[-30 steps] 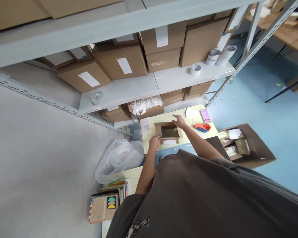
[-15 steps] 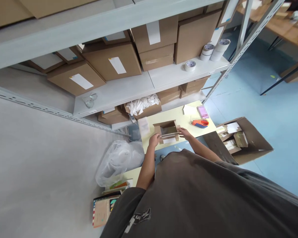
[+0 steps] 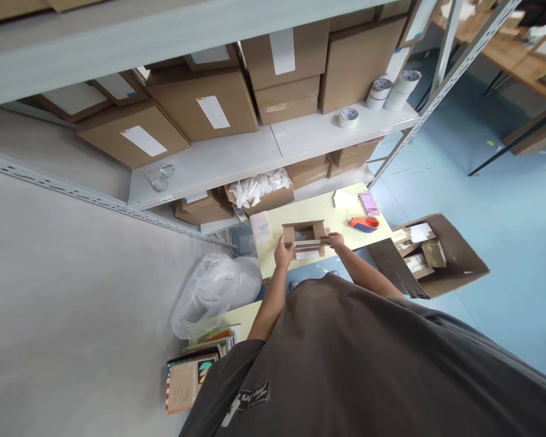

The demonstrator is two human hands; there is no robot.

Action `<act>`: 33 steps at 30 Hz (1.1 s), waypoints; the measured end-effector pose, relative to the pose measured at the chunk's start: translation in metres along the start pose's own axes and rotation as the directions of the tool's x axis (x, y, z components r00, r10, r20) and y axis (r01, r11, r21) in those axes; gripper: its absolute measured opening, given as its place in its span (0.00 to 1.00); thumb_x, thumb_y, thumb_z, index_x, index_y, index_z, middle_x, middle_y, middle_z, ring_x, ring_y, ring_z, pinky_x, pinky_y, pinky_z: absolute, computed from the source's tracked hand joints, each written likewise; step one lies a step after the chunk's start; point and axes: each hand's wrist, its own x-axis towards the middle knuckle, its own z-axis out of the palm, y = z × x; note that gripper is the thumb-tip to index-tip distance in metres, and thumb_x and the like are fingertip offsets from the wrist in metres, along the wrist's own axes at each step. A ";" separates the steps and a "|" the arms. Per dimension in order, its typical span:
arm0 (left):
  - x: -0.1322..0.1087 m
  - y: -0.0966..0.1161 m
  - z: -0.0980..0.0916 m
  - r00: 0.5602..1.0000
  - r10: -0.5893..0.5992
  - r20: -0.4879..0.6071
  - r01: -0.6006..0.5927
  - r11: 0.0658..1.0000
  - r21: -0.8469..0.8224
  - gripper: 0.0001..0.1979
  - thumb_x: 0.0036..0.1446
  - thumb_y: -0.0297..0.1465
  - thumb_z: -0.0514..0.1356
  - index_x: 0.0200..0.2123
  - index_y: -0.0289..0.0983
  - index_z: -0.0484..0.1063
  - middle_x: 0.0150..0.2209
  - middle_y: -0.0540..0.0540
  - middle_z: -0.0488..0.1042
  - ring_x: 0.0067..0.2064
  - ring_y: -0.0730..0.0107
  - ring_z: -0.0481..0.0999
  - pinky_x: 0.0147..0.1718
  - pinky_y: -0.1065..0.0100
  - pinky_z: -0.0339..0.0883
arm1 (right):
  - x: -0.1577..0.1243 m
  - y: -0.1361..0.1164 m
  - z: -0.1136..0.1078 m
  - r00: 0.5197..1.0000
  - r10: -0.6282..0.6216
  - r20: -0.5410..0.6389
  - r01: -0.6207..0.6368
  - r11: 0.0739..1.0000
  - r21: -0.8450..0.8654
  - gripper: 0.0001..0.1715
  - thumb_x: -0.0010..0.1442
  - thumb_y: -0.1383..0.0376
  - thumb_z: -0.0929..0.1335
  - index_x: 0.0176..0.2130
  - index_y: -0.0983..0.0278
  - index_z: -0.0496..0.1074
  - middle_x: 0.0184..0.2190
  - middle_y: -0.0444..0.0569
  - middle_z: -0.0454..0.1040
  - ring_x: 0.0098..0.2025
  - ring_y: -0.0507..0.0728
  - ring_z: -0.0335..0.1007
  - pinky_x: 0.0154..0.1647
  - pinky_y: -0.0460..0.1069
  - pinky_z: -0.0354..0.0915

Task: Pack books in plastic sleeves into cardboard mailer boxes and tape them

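Note:
On the pale yellow table stands a small cardboard box [image 3: 319,229] with its flaps up and some clear plastic inside. Over its near side, both hands hold a thin, flat, book-like item [image 3: 307,244] level, its pale edge facing me. My left hand [image 3: 283,253] grips the left end, thumb pointing inward. At the right end, my right hand [image 3: 335,240] has its fingers closed round the corner. What the item's upper face looks like is hidden from this angle. A white label [image 3: 307,255] shows on the box's near flap.
An orange and blue tape dispenser [image 3: 364,224] lies right of the box on the table [image 3: 303,209]. A large open carton [image 3: 464,255] with small packages stands at the right. Shelving [image 3: 236,152] with cartons rises ahead. Plastic wrap [image 3: 218,291] and books [image 3: 186,382] are at left.
The flat item has tilted from showing its broad face to lying edge-on, uncovering more of the box's inside. My right hand has closed further round its end.

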 end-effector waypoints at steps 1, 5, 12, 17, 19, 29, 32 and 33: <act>0.000 -0.001 0.001 1.000 0.001 -0.020 -0.001 1.000 0.011 0.37 0.68 0.41 0.65 0.74 0.40 0.58 0.67 0.35 0.73 0.66 0.50 0.74 0.62 0.58 0.69 | -0.001 0.000 0.001 1.000 0.016 -0.005 -0.015 1.000 0.004 0.32 0.56 0.49 0.77 0.51 0.67 0.77 0.47 0.65 0.83 0.39 0.63 0.81 0.30 0.50 0.72; 0.006 -0.002 0.000 0.997 -0.034 -0.071 0.039 0.997 0.069 0.48 0.66 0.39 0.66 0.80 0.40 0.45 0.72 0.31 0.65 0.65 0.47 0.74 0.59 0.57 0.72 | -0.010 0.003 0.002 1.000 -0.004 0.022 0.000 0.989 0.146 0.33 0.66 0.46 0.68 0.58 0.65 0.76 0.55 0.61 0.81 0.50 0.62 0.81 0.41 0.50 0.75; 0.042 0.002 -0.019 0.988 0.136 0.066 -0.150 0.944 0.294 0.55 0.59 0.42 0.72 0.80 0.53 0.43 0.81 0.43 0.28 0.73 0.37 0.62 0.59 0.53 0.74 | -0.037 0.025 0.015 0.960 -0.263 0.094 0.270 0.961 -0.065 0.57 0.62 0.54 0.72 0.80 0.57 0.46 0.71 0.57 0.67 0.66 0.67 0.71 0.64 0.63 0.69; 0.050 -0.008 -0.013 0.975 0.129 0.182 -0.169 0.960 0.223 0.35 0.67 0.41 0.65 0.74 0.48 0.62 0.80 0.41 0.47 0.74 0.43 0.61 0.66 0.54 0.66 | -0.035 0.013 0.027 0.914 -0.404 0.040 0.389 0.843 -0.371 0.59 0.64 0.56 0.71 0.81 0.56 0.38 0.77 0.60 0.54 0.68 0.70 0.66 0.63 0.63 0.69; 0.049 -0.013 -0.007 0.972 0.122 0.200 -0.155 0.975 0.157 0.33 0.69 0.40 0.63 0.74 0.46 0.63 0.76 0.39 0.58 0.73 0.47 0.64 0.67 0.56 0.64 | -0.031 0.005 0.029 0.927 -0.370 0.070 0.358 0.808 -0.469 0.53 0.67 0.58 0.69 0.80 0.57 0.44 0.76 0.61 0.54 0.67 0.68 0.67 0.62 0.59 0.70; 0.077 -0.006 0.023 0.966 -0.223 0.128 0.234 0.969 -0.080 0.40 0.70 0.48 0.60 0.75 0.33 0.53 0.68 0.31 0.70 0.68 0.49 0.73 0.63 0.58 0.67 | -0.033 -0.019 0.021 0.941 -0.295 0.167 0.333 0.713 -0.617 0.39 0.69 0.62 0.69 0.74 0.60 0.61 0.73 0.60 0.61 0.61 0.65 0.74 0.61 0.56 0.70; 0.084 -0.011 0.031 0.967 -0.220 0.125 0.233 0.967 -0.103 0.36 0.69 0.48 0.60 0.72 0.35 0.57 0.66 0.32 0.73 0.65 0.48 0.75 0.62 0.57 0.69 | -0.035 -0.014 0.006 0.915 -0.370 0.161 0.389 0.701 -0.597 0.45 0.68 0.63 0.69 0.77 0.61 0.54 0.77 0.61 0.55 0.70 0.67 0.66 0.67 0.59 0.66; 0.086 -0.012 0.034 0.970 -0.218 0.110 0.230 0.967 -0.107 0.35 0.69 0.47 0.60 0.71 0.36 0.58 0.65 0.32 0.74 0.65 0.48 0.76 0.61 0.57 0.70 | -0.035 -0.012 -0.003 0.902 -0.409 0.141 0.408 0.696 -0.590 0.46 0.68 0.62 0.69 0.78 0.62 0.52 0.77 0.61 0.53 0.72 0.68 0.62 0.69 0.61 0.65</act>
